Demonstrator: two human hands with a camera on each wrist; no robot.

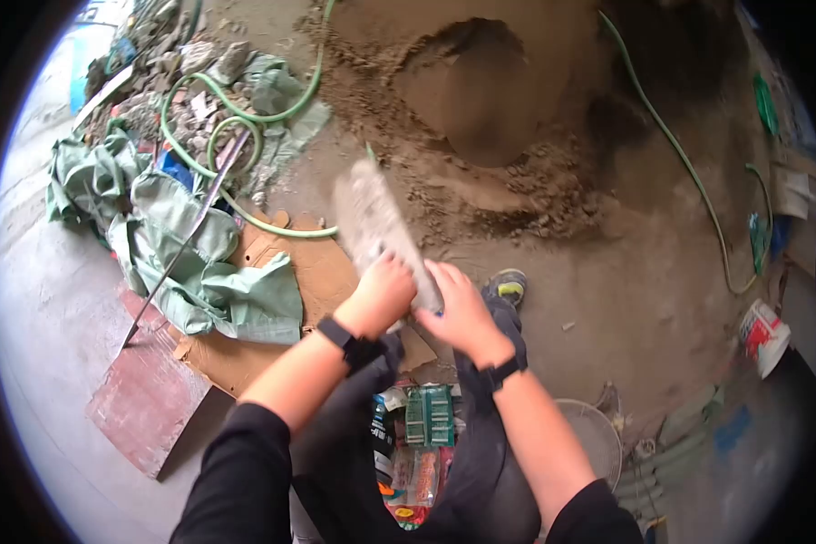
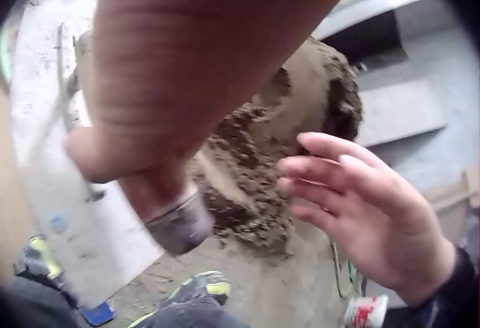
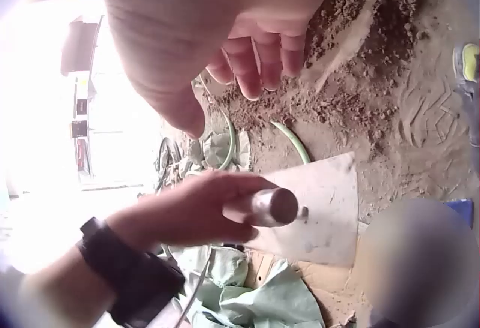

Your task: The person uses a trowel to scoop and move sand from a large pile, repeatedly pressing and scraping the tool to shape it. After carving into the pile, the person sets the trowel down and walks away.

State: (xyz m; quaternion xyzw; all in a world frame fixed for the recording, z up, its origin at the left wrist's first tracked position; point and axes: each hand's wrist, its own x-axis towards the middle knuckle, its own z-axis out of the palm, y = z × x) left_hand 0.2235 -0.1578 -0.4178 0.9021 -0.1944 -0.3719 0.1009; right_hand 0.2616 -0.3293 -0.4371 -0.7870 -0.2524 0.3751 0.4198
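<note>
My left hand [image 1: 385, 295] grips the handle of a plastering trowel [image 1: 367, 213], whose long flat plate looks pale and smeared. In the right wrist view the round end of the handle [image 3: 283, 206] pokes out from the curled fingers of my left hand [image 3: 199, 208], with the plate behind it. My right hand [image 1: 462, 313] is close beside the plate's right edge in the head view. Its fingers are loosely bent with nothing between them, as the left wrist view shows of the right hand [image 2: 375, 215].
A hollowed heap of wet mortar [image 1: 490, 109] lies ahead on the floor. Green sacks [image 1: 177, 245], flat cardboard [image 1: 313, 272], a hose [image 1: 286, 231] and rubble [image 1: 172, 72] are at the left. At the right stands a white-and-red bucket [image 1: 763, 337]. Packets [image 1: 429, 415] lie between my legs.
</note>
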